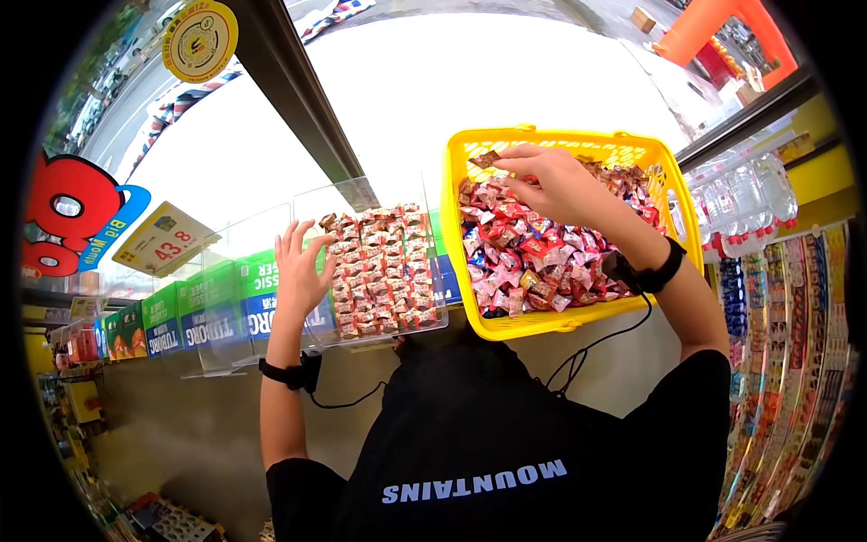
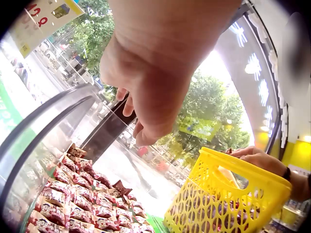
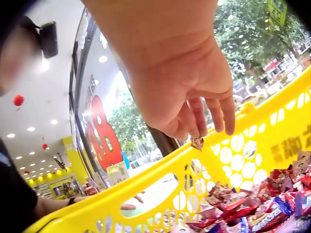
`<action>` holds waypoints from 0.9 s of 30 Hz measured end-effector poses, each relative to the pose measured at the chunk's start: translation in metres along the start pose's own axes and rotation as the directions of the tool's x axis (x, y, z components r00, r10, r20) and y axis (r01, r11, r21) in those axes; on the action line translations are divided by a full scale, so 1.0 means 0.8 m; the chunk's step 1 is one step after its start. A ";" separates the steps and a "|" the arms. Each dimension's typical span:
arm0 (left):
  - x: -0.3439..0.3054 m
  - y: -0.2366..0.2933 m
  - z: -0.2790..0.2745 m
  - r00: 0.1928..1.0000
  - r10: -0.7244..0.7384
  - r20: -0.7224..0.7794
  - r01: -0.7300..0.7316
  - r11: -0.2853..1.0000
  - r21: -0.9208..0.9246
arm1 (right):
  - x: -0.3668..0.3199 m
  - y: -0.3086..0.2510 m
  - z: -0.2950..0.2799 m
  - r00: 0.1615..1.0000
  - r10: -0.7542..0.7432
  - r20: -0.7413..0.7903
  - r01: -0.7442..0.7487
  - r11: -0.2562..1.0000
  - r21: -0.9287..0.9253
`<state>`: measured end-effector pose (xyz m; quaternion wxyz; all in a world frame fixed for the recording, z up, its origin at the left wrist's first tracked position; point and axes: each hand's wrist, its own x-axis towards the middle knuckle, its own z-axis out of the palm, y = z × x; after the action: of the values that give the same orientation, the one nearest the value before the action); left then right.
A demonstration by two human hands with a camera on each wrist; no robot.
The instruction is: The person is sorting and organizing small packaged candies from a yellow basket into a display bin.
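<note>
Between the thumb and fingers of my right hand (image 1: 553, 179) is a small brown wrapped candy (image 1: 485, 159), pinched above the far left part of a yellow basket (image 1: 567, 323). Loose wrapped candies (image 1: 533, 257), red, pink, blue and brown, heap inside that basket. To its left stands a clear plastic box (image 1: 397, 336) with brown-and-red wrapped candies (image 1: 384, 271) laid in tight rows. My left hand (image 1: 302, 271) hovers at the box's left side, thumb and fingers spread and holding nothing. In the left wrist view, one darker candy (image 2: 122, 188) lies askew on top of the rows.
Green and blue beer cartons (image 1: 212, 298) line up to the left, with a yellow price card (image 1: 165, 239) above them. Behind is a glass window with a dark frame post (image 1: 298, 81). Water bottles (image 1: 745, 194) and shelves of packets (image 1: 786, 343) stand at the right.
</note>
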<state>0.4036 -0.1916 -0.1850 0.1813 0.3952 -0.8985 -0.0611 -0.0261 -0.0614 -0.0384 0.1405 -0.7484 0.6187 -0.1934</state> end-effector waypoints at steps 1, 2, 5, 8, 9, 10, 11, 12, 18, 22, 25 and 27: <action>0.004 0.016 -0.016 1.000 0.015 -0.006 -0.015 1.000 -0.021 | -0.013 -0.020 -0.005 0.998 -0.056 -0.041 0.057 0.998 0.024; 0.009 0.036 -0.035 0.998 0.058 -0.035 -0.059 0.997 -0.044 | -0.028 -0.040 -0.007 0.991 -0.111 -0.080 0.115 0.992 0.048; 0.027 0.107 -0.094 0.974 0.184 -0.131 -0.200 0.973 -0.117 | -0.062 -0.099 0.004 0.982 -0.186 -0.018 0.187 0.980 0.063; 0.034 0.157 -0.106 0.926 0.306 -0.223 -0.345 0.924 -0.165 | -0.076 -0.121 0.030 0.977 -0.204 0.065 0.191 0.968 0.163; 0.035 0.167 -0.100 0.911 0.330 -0.249 -0.376 0.911 -0.169 | -0.081 -0.123 0.040 0.979 -0.191 0.073 0.176 0.968 0.178; 0.036 0.175 -0.094 0.893 0.355 -0.276 -0.409 0.896 -0.172 | -0.082 -0.126 0.044 0.979 -0.185 0.086 0.164 0.965 0.204; 0.039 0.184 -0.090 0.875 0.369 -0.312 -0.428 0.891 -0.147 | -0.083 -0.127 0.047 0.979 -0.177 0.101 0.150 0.961 0.232; 0.039 0.188 -0.084 0.858 0.383 -0.342 -0.447 0.885 -0.131 | -0.086 -0.129 0.048 0.979 -0.169 0.117 0.134 0.957 0.257; 0.036 0.199 -0.056 0.817 0.380 -0.434 -0.479 0.866 -0.143 | -0.101 -0.128 0.052 0.984 -0.084 0.155 0.023 0.932 0.361; 0.037 0.198 -0.047 0.821 0.358 -0.445 -0.470 0.866 -0.171 | -0.107 -0.126 0.054 0.989 -0.059 0.132 0.001 0.917 0.399; 0.053 0.183 -0.038 0.882 0.288 -0.374 -0.383 0.900 -0.211 | -0.113 -0.124 0.058 0.998 -0.060 -0.006 0.059 0.956 0.287; 0.068 0.150 -0.010 0.919 0.234 -0.316 -0.302 0.935 -0.187 | -0.123 -0.116 0.065 0.999 -0.022 -0.043 0.028 0.990 0.142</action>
<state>0.2896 -0.1495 -0.1322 0.3619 0.2481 -0.8948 -0.0817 0.0631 0.0513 -0.0538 0.1782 -0.7400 0.5967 -0.2542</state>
